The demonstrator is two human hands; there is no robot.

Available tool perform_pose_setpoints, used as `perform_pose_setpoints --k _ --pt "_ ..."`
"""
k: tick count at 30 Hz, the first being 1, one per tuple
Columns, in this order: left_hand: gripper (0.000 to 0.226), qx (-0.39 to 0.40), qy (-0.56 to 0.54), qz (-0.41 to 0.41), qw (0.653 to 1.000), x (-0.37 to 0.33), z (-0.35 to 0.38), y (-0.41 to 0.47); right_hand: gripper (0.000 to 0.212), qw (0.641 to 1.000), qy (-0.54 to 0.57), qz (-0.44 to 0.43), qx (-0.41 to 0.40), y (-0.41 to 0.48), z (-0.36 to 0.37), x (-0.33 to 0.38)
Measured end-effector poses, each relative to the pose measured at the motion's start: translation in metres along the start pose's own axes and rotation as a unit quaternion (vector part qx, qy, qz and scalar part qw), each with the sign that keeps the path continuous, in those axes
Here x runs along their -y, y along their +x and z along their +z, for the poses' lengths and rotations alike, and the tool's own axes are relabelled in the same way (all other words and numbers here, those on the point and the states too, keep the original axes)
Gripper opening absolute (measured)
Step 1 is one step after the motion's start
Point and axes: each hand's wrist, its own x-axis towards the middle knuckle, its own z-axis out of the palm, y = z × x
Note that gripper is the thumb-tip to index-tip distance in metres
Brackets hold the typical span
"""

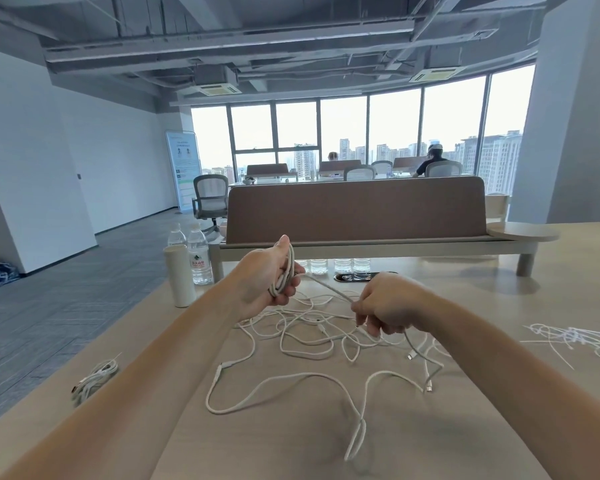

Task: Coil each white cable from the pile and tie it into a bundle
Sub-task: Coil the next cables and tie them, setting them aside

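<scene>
Over at the far left edge of your counter (291,445) stand two clear plastic bottles (200,261), capped and upright, one just behind the other, and the nearer one shows clear water inside. A tall white flask (180,277) stands upright just beside them; it is closed, so you cannot tell what it holds. A row of smaller bottles (336,265) stands under the raised shelf (361,245) at the back of the counter, with only their lower parts showing. Your left hand (274,271) is raised above the counter, its fingers curled around a coil (286,271) of white cable, and the thumb points up at the top of the loops. From that coil one strand (329,288) runs taut, down and to the right, into your right hand (385,303). That hand pinches the strand between thumb and fingertips with the other fingers curled, and a length of cable hangs below it toward the counter. Beneath and between both hands lies the pile (309,336) of loose white cables, tangled on the counter, with one long cable (291,379) trailing toward you. A coiled bundle (96,377) lies near the counter's left edge, well apart from either hand. A heap of white ties (568,337) lies at the right, beyond your right forearm.
</scene>
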Motion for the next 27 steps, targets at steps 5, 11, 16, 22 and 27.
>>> perform_pose_setpoints --k 5,11,16,22,27 --pt "0.062 0.024 0.009 -0.024 0.999 0.004 0.009 -0.003 0.02 0.939 0.333 0.047 -0.072 0.011 0.006 0.0" --pt "0.06 0.033 0.014 -0.023 0.999 0.011 0.024 -0.003 0.022 0.863 0.499 -0.028 -0.08 -0.001 0.008 0.023" --pt "0.055 0.017 -0.009 -0.02 1.0 0.005 0.035 -0.005 0.012 0.878 0.444 -0.105 -0.144 -0.006 0.021 0.036" --pt "0.053 0.005 0.005 -0.033 0.999 0.005 0.029 -0.003 0.021 0.873 0.448 -0.119 -0.154 -0.01 0.016 0.032" --pt "0.052 0.02 0.034 -0.041 0.998 0.007 0.028 -0.006 0.034 0.863 0.489 -0.092 -0.087 -0.011 0.008 0.031"
